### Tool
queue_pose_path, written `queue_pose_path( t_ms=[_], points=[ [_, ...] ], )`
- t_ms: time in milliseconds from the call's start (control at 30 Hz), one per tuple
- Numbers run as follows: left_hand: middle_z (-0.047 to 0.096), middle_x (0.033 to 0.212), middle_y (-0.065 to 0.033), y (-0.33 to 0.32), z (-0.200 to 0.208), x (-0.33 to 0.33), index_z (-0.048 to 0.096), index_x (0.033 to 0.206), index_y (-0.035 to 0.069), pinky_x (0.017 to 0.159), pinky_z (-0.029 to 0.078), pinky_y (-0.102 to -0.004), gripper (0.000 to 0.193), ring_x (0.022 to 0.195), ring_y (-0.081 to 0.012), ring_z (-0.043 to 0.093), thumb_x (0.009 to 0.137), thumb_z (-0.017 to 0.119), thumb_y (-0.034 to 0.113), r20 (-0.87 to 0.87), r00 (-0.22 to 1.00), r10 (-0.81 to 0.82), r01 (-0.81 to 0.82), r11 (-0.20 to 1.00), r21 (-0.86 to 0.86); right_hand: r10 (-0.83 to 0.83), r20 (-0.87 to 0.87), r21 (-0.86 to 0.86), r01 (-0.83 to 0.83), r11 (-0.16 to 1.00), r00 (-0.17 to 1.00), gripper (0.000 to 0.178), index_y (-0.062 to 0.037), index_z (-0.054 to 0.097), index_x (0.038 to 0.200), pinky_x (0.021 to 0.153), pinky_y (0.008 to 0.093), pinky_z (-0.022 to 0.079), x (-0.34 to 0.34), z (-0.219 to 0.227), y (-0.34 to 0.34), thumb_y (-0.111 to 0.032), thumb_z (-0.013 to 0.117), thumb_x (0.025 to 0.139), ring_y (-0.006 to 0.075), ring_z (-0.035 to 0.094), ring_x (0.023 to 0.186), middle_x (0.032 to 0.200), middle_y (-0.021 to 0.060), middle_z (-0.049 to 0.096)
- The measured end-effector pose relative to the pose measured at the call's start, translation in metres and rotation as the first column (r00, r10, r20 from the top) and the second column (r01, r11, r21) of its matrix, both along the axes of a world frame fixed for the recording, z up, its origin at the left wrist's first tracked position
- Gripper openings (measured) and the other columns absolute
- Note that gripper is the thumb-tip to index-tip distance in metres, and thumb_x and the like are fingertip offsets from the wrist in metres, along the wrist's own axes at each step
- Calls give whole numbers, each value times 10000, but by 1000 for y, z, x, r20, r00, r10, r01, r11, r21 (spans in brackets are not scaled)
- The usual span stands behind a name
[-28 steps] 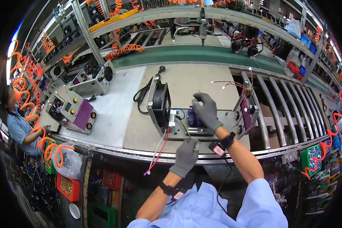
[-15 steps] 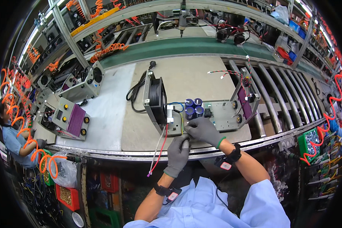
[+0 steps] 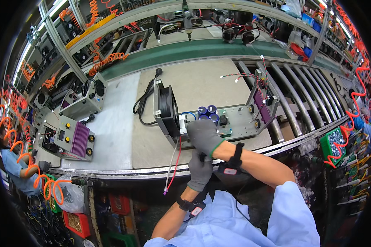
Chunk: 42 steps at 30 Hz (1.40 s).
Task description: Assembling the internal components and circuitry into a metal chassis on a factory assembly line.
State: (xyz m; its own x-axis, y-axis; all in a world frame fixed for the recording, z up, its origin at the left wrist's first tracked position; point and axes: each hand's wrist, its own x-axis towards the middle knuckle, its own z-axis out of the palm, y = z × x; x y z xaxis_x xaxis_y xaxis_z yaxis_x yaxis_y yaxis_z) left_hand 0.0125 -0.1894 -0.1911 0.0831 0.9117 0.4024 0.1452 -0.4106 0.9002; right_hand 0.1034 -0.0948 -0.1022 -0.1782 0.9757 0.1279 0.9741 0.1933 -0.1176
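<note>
An open metal chassis (image 3: 235, 133) lies before me, with a black fan (image 3: 167, 106) at its left end and a purple-sided panel (image 3: 263, 108) at its right. Several blue capacitors (image 3: 210, 109) stand on the board in its middle. My right hand (image 3: 204, 135), in a grey glove, reaches over the front of the board beside the capacitors; its fingers curl down and whatever they grip is hidden. Just below, at the bench edge, my gloved left hand (image 3: 200, 172) is closed, its fingertips partly covered by the right hand. Red and white wires (image 3: 174, 166) hang over the edge left of it.
Metal rollers (image 3: 294, 103) run along the right. Further units with purple panels (image 3: 79, 138) stand at left, near a co-worker in blue (image 3: 18, 164). A black power cord (image 3: 142, 101) lies behind the fan. Parts bins (image 3: 76, 224) sit below the bench.
My right hand has moved left and slightly up, turning its back upward over the board. My left hand has shifted right and down, under the right wrist. The view has turned slightly.
</note>
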Motion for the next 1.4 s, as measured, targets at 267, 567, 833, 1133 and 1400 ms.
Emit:
queue_pose_path(
  t_ms=[267,567,833,1133,1400],
  points=[
    [705,864,-154,3,-1,-3,572,1188,5,640,546,-403,280,739,-308,717,1020,662,209,39,996,-79,78,996,34,-95,72,-108,102,989,993,124,-115,810,892,701,433,614,-8,18,15,-192,715,871,278,793,896,899,107,794],
    [622,790,-10,42,52,-13,633,1206,51,466,449,-227,315,559,-68,575,1088,553,333,300,942,-148,308,736,-603,-156,-506,-404,-74,912,848,339,2,771,940,687,364,554,93,50,-71,-329,697,945,194,674,688,778,122,715],
    [605,760,6,60,61,-8,632,1051,90,418,384,-215,205,510,-50,519,1079,609,292,341,923,-178,373,628,-683,-43,-574,-229,-109,967,818,270,-47,774,1012,761,406,564,99,35,-65,-287,700,912,270,712,786,881,139,749],
    [740,979,-63,72,54,15,673,1210,19,577,578,-242,214,739,-134,711,1089,515,96,713,700,-31,539,678,-500,-7,-298,-79,-18,997,955,245,-71,754,1004,832,513,551,61,74,-69,-295,691,927,386,707,935,997,169,709],
    [737,824,-28,93,72,21,717,1059,26,500,521,-226,222,624,-75,668,1064,638,234,414,905,-96,351,718,-601,-100,-266,32,112,993,959,209,-76,751,1007,778,511,562,52,57,-84,-258,689,925,365,712,934,1014,141,710]
  ],
)
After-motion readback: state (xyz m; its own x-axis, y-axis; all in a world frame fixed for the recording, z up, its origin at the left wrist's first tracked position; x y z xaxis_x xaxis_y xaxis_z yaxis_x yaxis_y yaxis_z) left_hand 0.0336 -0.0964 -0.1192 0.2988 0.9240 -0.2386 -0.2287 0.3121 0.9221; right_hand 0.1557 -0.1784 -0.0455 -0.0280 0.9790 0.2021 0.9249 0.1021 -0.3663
